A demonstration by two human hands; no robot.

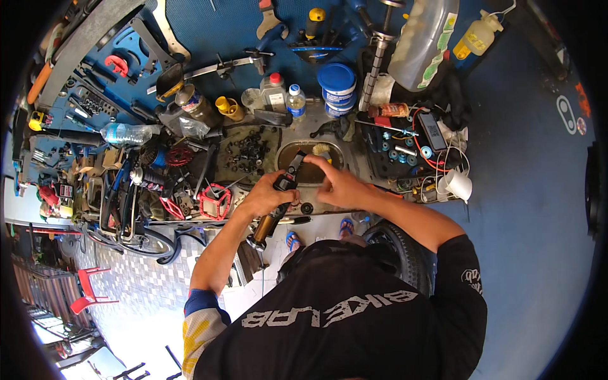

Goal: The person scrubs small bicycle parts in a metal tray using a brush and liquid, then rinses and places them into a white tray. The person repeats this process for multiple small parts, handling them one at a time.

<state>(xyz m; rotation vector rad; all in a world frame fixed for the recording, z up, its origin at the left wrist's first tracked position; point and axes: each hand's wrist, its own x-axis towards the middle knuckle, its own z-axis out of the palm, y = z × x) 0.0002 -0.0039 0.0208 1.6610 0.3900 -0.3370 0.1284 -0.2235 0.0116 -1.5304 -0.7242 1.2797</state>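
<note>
Pale block lettering runs across the back of the person's black cloth shirt (354, 323) at the lower centre, with smaller pale printing on its right sleeve. Printed labels also show on the stacked white plastic tubs (339, 100) with blue lids at the upper centre, on the clear plastic bottle (296, 102) with a blue cap just beside them, and as a green-and-white strip on the large translucent plastic jug (415, 47) at the upper right. At the centre of the frame, the left hand (265, 195) is wrapped around a long bronze-and-black metal cylinder (273, 221), which slants from lower left to upper right. Its upper end reaches over the oval metal basin (290, 154) in the desk (356, 168). The right hand (344, 188) has its index finger extended to that end, other fingers curled; whether it grips anything, I cannot tell.
</note>
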